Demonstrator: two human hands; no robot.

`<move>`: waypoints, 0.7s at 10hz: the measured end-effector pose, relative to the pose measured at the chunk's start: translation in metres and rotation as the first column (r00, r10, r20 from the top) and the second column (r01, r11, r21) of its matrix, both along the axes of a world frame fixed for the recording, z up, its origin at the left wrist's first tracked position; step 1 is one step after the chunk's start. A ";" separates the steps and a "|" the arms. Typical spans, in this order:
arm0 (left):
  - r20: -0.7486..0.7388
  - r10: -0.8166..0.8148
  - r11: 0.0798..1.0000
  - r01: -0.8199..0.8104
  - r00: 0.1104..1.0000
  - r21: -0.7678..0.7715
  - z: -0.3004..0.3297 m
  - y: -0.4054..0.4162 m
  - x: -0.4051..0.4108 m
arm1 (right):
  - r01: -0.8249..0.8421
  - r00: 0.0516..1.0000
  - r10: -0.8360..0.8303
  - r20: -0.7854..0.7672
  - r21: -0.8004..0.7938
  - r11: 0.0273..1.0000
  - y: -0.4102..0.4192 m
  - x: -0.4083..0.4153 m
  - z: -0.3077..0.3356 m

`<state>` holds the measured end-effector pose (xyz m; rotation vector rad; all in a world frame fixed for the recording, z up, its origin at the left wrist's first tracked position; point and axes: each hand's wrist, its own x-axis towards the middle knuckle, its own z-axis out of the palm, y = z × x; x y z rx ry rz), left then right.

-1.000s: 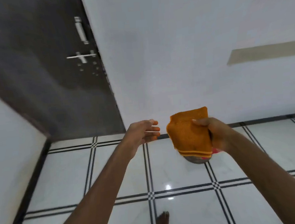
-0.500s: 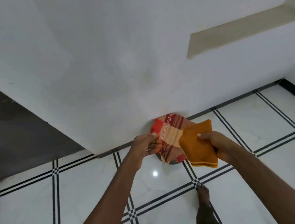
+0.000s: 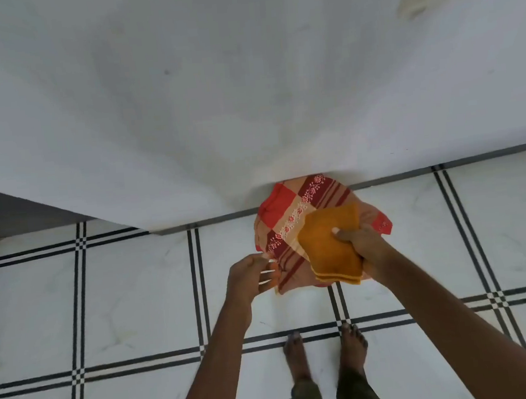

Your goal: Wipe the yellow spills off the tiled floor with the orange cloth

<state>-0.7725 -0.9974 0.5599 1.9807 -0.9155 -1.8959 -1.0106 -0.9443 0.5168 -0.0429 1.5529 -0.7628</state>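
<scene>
The right hand (image 3: 362, 244) grips a folded orange terry cloth (image 3: 331, 247) with pale stripes along its lower hem, thumb pressed across the front face and the other fingers wrapped behind it. The cloth is held in the air, above the floor and in front of a second fabric — a red, maroon and cream checked cloth with white floral bands (image 3: 292, 225) that is draped over something low standing against the foot of the white wall (image 3: 214, 92); what lies beneath it is hidden. The left hand (image 3: 249, 278) reaches toward the lower left edge of this checked cloth, its fingers curled inward with the tips at the fabric's border; whether they actually pinch the fabric cannot be told, as the picture is blurred there.

Below, the glossy white tiled floor (image 3: 129, 290) is crossed by paired black lines with small chequered squares at the crossings. Two bare feet (image 3: 326, 353) stand on it just below the hands, with dark trouser hems at the ankles. No yellow spill shows on the tiles in view. No writing or label can be read on either cloth — only woven flower motifs.
</scene>
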 end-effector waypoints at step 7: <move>0.292 -0.412 0.842 0.483 0.863 -0.241 -0.125 -0.060 -0.065 | -0.383 0.605 0.257 -0.753 0.008 0.924 -0.025 -0.028 -0.160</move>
